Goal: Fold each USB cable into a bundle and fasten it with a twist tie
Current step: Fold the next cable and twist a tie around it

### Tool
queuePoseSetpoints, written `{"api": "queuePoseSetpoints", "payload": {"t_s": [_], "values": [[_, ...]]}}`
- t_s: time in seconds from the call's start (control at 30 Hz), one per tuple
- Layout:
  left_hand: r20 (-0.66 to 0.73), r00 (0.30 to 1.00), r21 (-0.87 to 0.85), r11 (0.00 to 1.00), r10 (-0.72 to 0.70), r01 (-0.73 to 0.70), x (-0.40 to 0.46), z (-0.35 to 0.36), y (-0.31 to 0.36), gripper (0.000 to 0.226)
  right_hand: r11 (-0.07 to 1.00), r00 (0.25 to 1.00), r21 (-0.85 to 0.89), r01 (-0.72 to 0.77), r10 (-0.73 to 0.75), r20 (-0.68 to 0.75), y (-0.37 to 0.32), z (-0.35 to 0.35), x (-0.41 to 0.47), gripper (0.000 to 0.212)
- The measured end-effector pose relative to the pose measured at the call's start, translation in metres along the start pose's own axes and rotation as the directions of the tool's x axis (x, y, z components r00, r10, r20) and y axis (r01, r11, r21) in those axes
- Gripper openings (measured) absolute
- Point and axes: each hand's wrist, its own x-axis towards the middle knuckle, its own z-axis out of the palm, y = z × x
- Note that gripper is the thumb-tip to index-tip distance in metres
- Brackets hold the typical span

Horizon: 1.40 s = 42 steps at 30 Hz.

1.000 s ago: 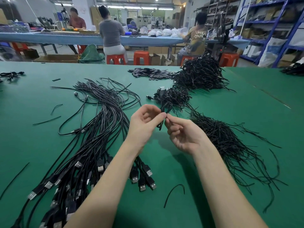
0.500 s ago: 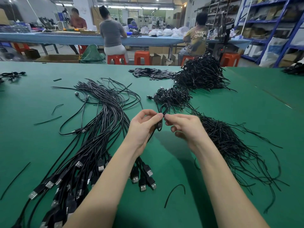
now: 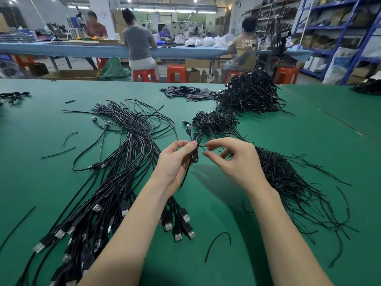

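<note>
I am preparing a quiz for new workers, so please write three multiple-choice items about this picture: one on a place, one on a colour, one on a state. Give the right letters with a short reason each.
1. Where does the pile of loose twist ties lie?
A. to the right of the hands
B. under the unfolded cables
C. on the far blue table

2. What colour is the table mat?
A. grey
B. green
C. white

3. What is the left hand doing?
A. lying flat on the mat
B. gripping a folded USB cable bundle
C. pointing at a stool

Answers: 1 A, the ties fan out beside the right hand; 2 B, the mat is green all over; 3 B, thumb and fingers curl round the bundle, held above the mat.
</note>
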Motion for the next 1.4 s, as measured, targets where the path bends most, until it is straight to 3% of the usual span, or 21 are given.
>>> {"api": "queuePoseSetpoints", "payload": {"t_s": [0.1,0.17,0.23,0.27,0.3,0.33,0.37,0.47,0.53,0.6,0.67,0.83,0.9,0.97,1.0,1.07,1.1,1.13,1.17,1.3,1.4], "values": [[0.013,1.0,0.033,0.999,0.005,-0.005,0.0,-0.001,0.0,0.013,0.985,0.993,0.125,-0.122,0.121,0.015,0.0,0.005,0.001,0.006],[0.025,1.0,0.068,0.998,0.013,-0.015,-0.001,-0.001,-0.001,0.013,0.868,0.924,0.316,-0.382,0.356,0.139,-0.004,0.007,0.004,0.015],[0.036,0.999,0.085,0.996,0.022,-0.025,-0.002,0.0,-0.002,0.013,0.457,0.706,0.548,-0.7,0.558,0.437,-0.013,0.006,0.006,0.021],[0.038,0.999,0.093,0.995,0.026,-0.029,-0.002,0.001,-0.003,0.014,0.249,0.602,0.583,-0.773,0.577,0.552,-0.016,0.006,0.007,0.022],[0.035,0.999,0.107,0.994,0.026,-0.03,-0.002,0.001,-0.003,0.014,0.166,0.553,0.574,-0.802,0.571,0.606,-0.016,0.005,0.007,0.021],[0.026,0.999,0.119,0.993,0.023,-0.026,-0.002,0.001,-0.003,0.014,0.213,0.554,0.543,-0.812,0.571,0.605,-0.016,0.004,0.007,0.019],[0.014,1.0,0.123,0.992,0.017,-0.019,-0.002,0.0,-0.004,0.014,0.327,0.597,0.512,-0.794,0.576,0.559,-0.015,0.004,0.007,0.016],[-0.013,1.0,0.115,0.993,0.009,-0.007,0.0,-0.002,-0.005,0.014,0.619,0.781,0.478,-0.623,0.531,0.33,-0.012,0.001,0.004,0.013],[-0.017,1.0,0.092,0.996,-0.001,0.002,0.001,-0.002,-0.006,0.013,0.884,0.928,0.284,-0.372,0.359,0.099,-0.006,-0.002,0.002,0.004],[-0.027,0.999,0.055,0.998,-0.021,0.023,0.001,-0.002,-0.006,0.013,0.992,0.994,0.063,-0.104,0.102,0.046,0.001,-0.001,-0.002,0.015],[-0.036,0.999,0.041,0.998,-0.04,0.042,0.002,-0.004,-0.006,0.013,1.0,0.998,0.013,0.01,-0.01,0.06,0.003,0.002,-0.006,0.021],[-0.03,0.997,0.039,0.996,-0.075,0.076,0.003,-0.006,-0.005,0.012,0.998,0.997,-0.022,0.063,-0.064,-0.037,0.007,0.007,-0.005,0.01],[-0.021,0.996,0.04,0.996,-0.083,0.084,0.003,-0.006,-0.006,0.012,1.0,0.998,0.013,0.018,-0.017,-0.066,0.008,0.008,-0.006,0.005],[-0.012,0.998,0.061,0.996,-0.067,0.067,0.003,-0.006,-0.007,0.013,0.961,0.982,0.212,-0.176,0.186,-0.03,0.006,0.011,-0.005,0.003],[-0.003,0.999,0.079,0.996,-0.047,0.047,0.002,-0.006,-0.007,0.015,0.873,0.942,0.362,-0.326,0.331,0.05,0.002,0.011,-0.004,0.003],[0.023,1.0,0.137,0.99,0.014,-0.017,-0.001,-0.005,-0.009,0.016,0.514,0.767,0.595,-0.618,0.56,0.313,-0.005,0.012,-0.002,0.006],[0.026,0.998,0.189,0.981,0.049,-0.053,-0.002,-0.004,-0.01,0.015,0.326,0.677,0.644,-0.692,0.605,0.42,-0.007,0.014,-0.001,0.009],[0.016,0.996,0.251,0.964,0.083,-0.085,-0.003,-0.003,-0.012,0.015,0.219,0.623,0.661,-0.718,0.627,0.468,-0.008,0.016,-0.002,0.01],[-0.007,0.994,0.308,0.946,0.113,-0.105,-0.003,-0.003,-0.013,0.014,0.207,0.606,0.657,-0.725,0.643,0.467,-0.008,0.019,-0.003,0.009],[-0.055,0.993,0.342,0.937,0.103,-0.078,-0.002,-0.003,-0.017,0.012,0.425,0.687,0.597,-0.68,0.654,0.317,-0.009,0.029,-0.007,0.02],[-0.076,0.994,0.301,0.952,0.075,-0.048,0.004,-0.002,-0.018,0.018,0.423,0.687,0.63,-0.652,0.681,0.253,-0.01,0.034,-0.007,0.027]]}}
